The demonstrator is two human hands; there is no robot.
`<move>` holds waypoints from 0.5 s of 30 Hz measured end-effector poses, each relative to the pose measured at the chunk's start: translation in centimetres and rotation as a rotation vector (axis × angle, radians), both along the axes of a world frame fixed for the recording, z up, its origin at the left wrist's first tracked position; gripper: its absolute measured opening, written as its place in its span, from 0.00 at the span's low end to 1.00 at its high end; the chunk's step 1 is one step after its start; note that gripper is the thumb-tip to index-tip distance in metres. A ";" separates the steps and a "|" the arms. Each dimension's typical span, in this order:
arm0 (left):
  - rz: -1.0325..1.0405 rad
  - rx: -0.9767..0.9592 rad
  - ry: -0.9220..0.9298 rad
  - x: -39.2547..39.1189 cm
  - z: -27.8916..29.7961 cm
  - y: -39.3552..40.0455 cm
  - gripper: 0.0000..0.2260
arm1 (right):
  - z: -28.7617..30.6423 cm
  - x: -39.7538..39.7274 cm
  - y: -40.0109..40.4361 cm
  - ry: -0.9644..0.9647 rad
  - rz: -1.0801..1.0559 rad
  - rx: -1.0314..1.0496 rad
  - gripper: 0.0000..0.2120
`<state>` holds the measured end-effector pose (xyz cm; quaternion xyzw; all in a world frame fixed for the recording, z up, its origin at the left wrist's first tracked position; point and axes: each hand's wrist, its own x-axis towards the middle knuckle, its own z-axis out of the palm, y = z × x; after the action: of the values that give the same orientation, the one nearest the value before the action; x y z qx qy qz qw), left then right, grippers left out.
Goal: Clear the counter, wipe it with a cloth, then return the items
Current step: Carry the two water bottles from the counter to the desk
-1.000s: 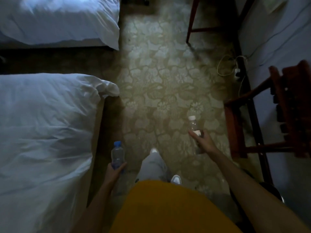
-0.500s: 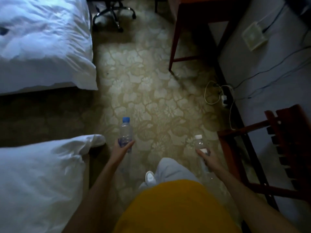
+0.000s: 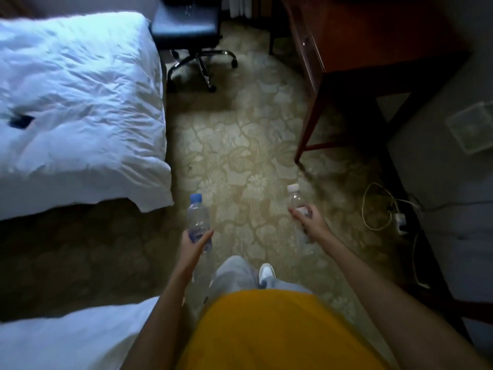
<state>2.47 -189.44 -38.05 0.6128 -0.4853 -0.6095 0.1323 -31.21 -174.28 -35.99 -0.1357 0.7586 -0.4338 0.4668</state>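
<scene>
the left hand grips a clear blue-capped plastic bottle beside the white bed; the right hand grips a clear white-capped plastic bottle farther from it. both labels are unreadable.

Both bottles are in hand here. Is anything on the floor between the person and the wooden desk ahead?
Nothing visible blocks the way. The left hand holds the blue-capped bottle, the right hand the white-capped bottle. Bare carpet leads to the desk; the office chair and the cables lie aside.

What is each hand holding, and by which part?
Left hand grips the blue-capped bottle around its lower body; right hand grips the white-capped bottle around its middle.
</scene>
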 end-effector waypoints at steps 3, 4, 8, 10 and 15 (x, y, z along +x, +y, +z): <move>-0.055 -0.055 0.066 -7.2 2.8 -8.2 0.26 | 2.1 -3.9 -8.4 0.005 -0.034 -0.074 0.24; -0.065 -0.071 0.078 -9.6 3.0 -10.9 0.25 | 2.3 -5.3 -10.9 0.005 -0.055 -0.090 0.24; -0.188 -0.081 0.129 -18.2 1.5 -21.5 0.29 | 0.9 -10.5 -19.0 0.017 -0.187 -0.116 0.27; -0.239 -0.051 0.116 -22.2 1.2 -26.1 0.28 | 0.7 -12.8 -22.1 0.009 -0.252 -0.086 0.27; -0.409 -0.049 0.166 -33.5 4.0 -36.8 0.26 | 4.0 -19.8 -29.9 0.034 -0.464 -0.127 0.23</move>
<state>-31.03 -226.19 -34.05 0.4461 -0.6016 -0.6599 0.0605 -51.03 -204.20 -32.02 0.0061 0.7485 -0.5739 0.3322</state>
